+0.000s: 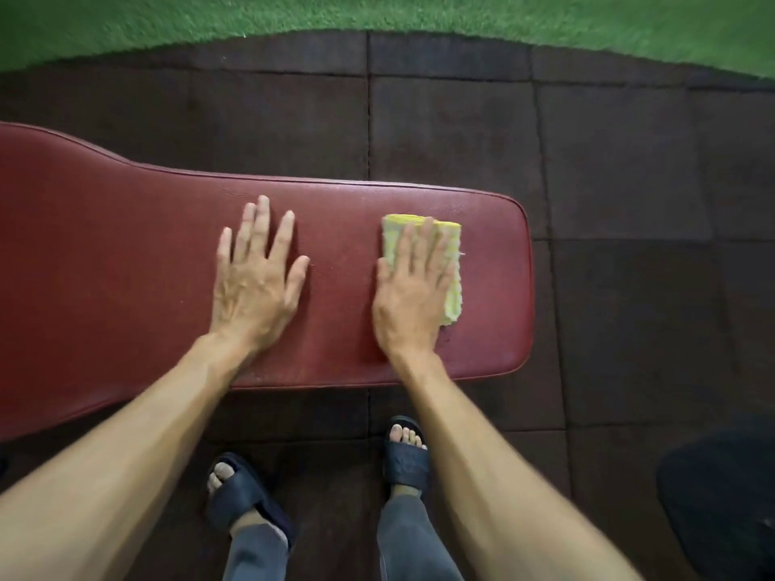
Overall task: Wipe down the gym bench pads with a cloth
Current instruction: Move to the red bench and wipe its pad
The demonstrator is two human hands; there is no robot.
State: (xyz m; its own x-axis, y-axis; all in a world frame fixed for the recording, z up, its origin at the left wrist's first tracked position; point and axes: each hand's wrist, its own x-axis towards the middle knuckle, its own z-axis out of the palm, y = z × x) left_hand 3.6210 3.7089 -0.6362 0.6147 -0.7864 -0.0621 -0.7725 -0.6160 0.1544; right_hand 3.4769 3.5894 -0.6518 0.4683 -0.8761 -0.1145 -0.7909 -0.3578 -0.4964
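Observation:
A dark red padded gym bench (126, 262) runs across the view from the left edge to a rounded end at the right. A folded yellow-and-white cloth (452, 249) lies flat on the pad near that right end. My right hand (413, 291) presses flat on top of the cloth, fingers spread, covering most of its left side. My left hand (258, 278) rests palm down on the bare pad, fingers apart, holding nothing, about a hand's width left of the right hand.
Dark rubber floor tiles (608, 169) surround the bench, with green turf (377, 14) beyond. My feet in dark slide sandals (407, 454) stand just in front of the bench. A dark rounded object (725, 505) sits at the lower right.

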